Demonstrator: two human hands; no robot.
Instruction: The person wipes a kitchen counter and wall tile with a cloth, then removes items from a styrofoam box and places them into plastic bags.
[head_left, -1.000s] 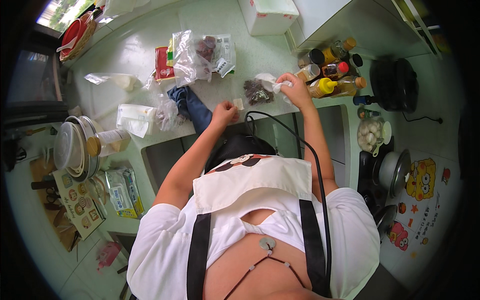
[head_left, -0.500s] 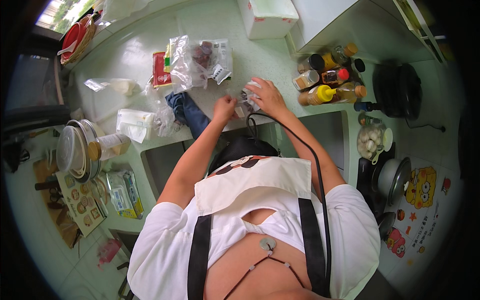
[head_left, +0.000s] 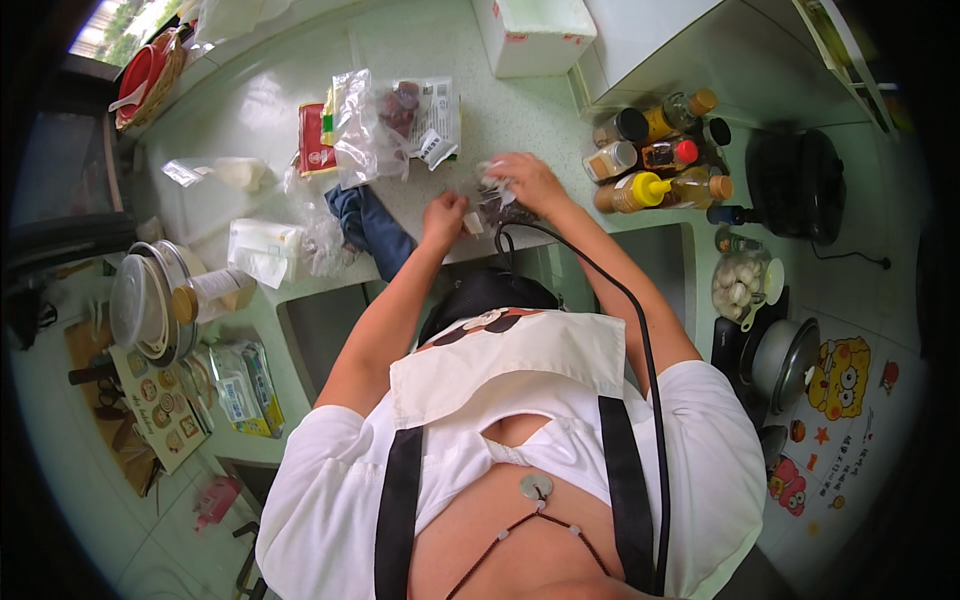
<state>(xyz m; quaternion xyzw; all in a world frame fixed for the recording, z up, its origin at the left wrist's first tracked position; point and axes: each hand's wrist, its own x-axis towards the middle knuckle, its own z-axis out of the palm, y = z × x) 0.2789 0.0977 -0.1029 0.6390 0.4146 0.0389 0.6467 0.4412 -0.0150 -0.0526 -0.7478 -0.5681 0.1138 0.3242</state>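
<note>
Apparently the work is midway: the bag [head_left: 507, 209] of dark stuff lies just above the frame's centre, whether sealed unclear. Beside it, the left hand [head_left: 445, 216] has its fingers curled together, while the right hand [head_left: 532, 186] bends its fingers over a pale crumple [head_left: 494, 179], grip unclear; compared with a second ago, it sits farther left, over the bag.

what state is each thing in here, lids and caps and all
left hand, fingers curled, grip unclear
right hand, fingers bent over crumpled whitish material, grip unclear
dark bundle, partly hidden
blue cloth, bunched
clear plastic bag, crumpled
squeeze bottle, yellow cap on
wooden-lidded jar, lid on
red-capped bottle, cap on
grey pot, lid on
</note>
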